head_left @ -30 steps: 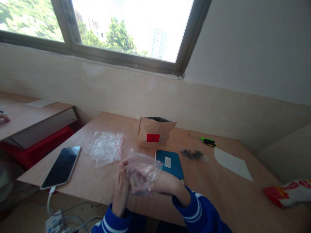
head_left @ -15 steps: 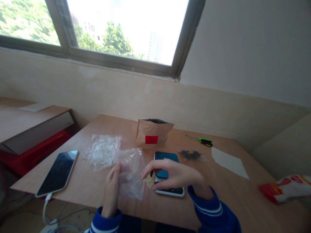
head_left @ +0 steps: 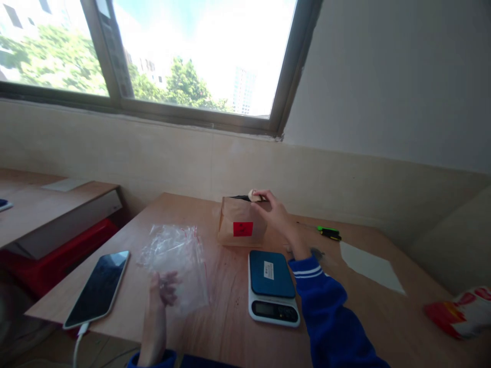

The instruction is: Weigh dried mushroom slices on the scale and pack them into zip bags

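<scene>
My right hand [head_left: 270, 207] pinches a small beige rounded piece [head_left: 253, 195], its kind unclear, at the mouth of a brown paper pouch [head_left: 226, 225]. The pouch stands upright, open at the top, with a dark inside and a red label. At lower left, my left hand [head_left: 161, 294] grips the near left edge of a clear zip bag [head_left: 192, 291]; its fingers show hazily through the plastic. More crumpled clear bags [head_left: 161, 243] lie just beyond. Below my right forearm sits a kitchen scale [head_left: 273, 273] with a blue top and a dark display.
A phone [head_left: 99, 286] on a white cable lies at left. A bag of dark pieces [head_left: 317, 254] is partly hidden by my sleeve. Further right are green and yellow-black handled tools [head_left: 329, 232], white paper [head_left: 368, 266] and a red-and-white packet [head_left: 456, 314]. A wall and window rise behind.
My right hand has moved forward from beside the clear bag to the pouch mouth, carrying the beige piece. The scale is uncovered. My left hand and the clear bag have shifted left.
</scene>
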A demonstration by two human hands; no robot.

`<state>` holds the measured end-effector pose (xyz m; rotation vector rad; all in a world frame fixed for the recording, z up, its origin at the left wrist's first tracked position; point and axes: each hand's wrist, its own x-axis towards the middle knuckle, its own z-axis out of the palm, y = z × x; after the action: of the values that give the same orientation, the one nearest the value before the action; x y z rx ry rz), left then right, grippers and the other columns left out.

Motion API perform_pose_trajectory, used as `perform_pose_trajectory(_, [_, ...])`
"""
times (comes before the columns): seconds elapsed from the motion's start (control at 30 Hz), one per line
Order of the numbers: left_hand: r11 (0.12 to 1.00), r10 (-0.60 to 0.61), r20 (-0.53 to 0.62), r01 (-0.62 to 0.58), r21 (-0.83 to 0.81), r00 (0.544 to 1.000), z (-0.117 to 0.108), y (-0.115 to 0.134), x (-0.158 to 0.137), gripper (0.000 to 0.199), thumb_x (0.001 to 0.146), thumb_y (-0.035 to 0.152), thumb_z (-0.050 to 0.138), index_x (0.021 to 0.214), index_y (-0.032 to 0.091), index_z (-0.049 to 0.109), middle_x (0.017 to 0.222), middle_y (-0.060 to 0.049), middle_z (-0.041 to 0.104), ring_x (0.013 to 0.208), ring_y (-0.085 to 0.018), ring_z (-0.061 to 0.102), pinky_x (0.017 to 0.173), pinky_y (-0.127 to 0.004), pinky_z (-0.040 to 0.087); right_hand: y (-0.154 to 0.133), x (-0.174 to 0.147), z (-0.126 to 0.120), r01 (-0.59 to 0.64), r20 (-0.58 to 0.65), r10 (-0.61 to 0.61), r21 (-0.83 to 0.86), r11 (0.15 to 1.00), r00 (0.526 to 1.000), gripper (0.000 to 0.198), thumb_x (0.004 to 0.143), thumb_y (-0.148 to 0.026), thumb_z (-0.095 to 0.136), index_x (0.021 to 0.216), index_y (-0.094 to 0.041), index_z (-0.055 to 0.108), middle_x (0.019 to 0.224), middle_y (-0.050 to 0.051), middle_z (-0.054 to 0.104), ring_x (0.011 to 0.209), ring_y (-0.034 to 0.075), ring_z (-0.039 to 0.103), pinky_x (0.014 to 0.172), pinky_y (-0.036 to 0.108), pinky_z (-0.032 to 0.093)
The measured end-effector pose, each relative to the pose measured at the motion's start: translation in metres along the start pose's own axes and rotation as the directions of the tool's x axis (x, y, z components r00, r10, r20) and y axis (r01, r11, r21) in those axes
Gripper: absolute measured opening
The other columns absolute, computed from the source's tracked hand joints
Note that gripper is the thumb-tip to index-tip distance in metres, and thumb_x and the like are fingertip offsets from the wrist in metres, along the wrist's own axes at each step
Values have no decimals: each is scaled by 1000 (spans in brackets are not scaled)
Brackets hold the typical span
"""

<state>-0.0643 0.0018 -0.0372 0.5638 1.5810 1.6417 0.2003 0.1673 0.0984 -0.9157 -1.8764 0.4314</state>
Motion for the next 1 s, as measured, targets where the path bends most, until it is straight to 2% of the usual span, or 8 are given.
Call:
perform_pose_trajectory(0.07, [999,36,-34,-36,25,999,-2,3,4,67,65,78,51,85,15,64,70,-3,63,60,-17,52,57,-31,44,-3,-6,-2,7,1,-7,-30,1000,1000,18,88,-36,55,97,-20,58,109,7,65,106,20,60,97,37,45])
perform_pose_trajectory(0.17, [994,96,-10,-95,51,995,0,13,9,53,64,68,59,82,18,58,69,0,57,57,-15,50,56,-30,42,-4,-9,-6,-8,6,9,-42,999,1000,18,88,-36,55,92,-19,56,98,7,65,94,19,63,89,35,48])
perform_pose_trajectory(0.33, [987,143,-53,-138,83,988,10,40,28,48,65,58,61,90,19,52,78,0,56,63,-17,56,56,-30,44,5,-9,-8,-49,-64,55,95,994,996,35,83,-36,59,110,-22,41,106,9,64,102,20,63,91,37,50])
perform_pose_trajectory(0.53, [933,149,58,-160,322,987,11,60,66,49,64,60,54,87,18,51,69,-2,60,49,-16,51,49,-30,39,0,-6,-6,-64,-25,66,78,995,997,28,84,-32,56,107,-23,42,109,10,63,104,20,62,91,38,50])
perform_pose_trajectory(0.7, [862,162,81,-181,473,983,0,60,94,33,65,51,57,75,19,58,59,-4,59,64,-27,60,67,-38,46,-8,1,-5,-61,-3,61,-14,998,998,17,85,-31,51,98,-21,49,99,8,63,96,19,61,84,35,50])
perform_pose_trajectory(0.8, [811,184,15,-160,563,983,-2,58,100,32,68,45,58,79,15,62,78,-15,65,94,-38,61,85,-47,44,-11,6,-4,-54,-14,53,-38,998,998,15,85,-33,52,94,-20,52,94,6,63,90,19,61,82,34,49])
perform_pose_trajectory(0.9, [772,259,-134,-122,624,957,-1,55,92,50,77,44,49,108,6,59,114,-28,58,122,-46,45,99,-58,32,-14,8,-4,-41,-22,40,-15,999,999,16,85,-34,52,94,-21,52,95,6,65,91,19,62,82,34,49])
perform_pose_trajectory(1.0, [752,352,-211,-142,644,912,-1,52,69,51,86,41,36,120,8,53,128,-27,49,125,-43,41,102,-60,28,-14,7,-5,-31,-4,31,-8,999,1000,14,87,-33,49,93,-21,53,95,6,65,93,19,62,83,34,49])
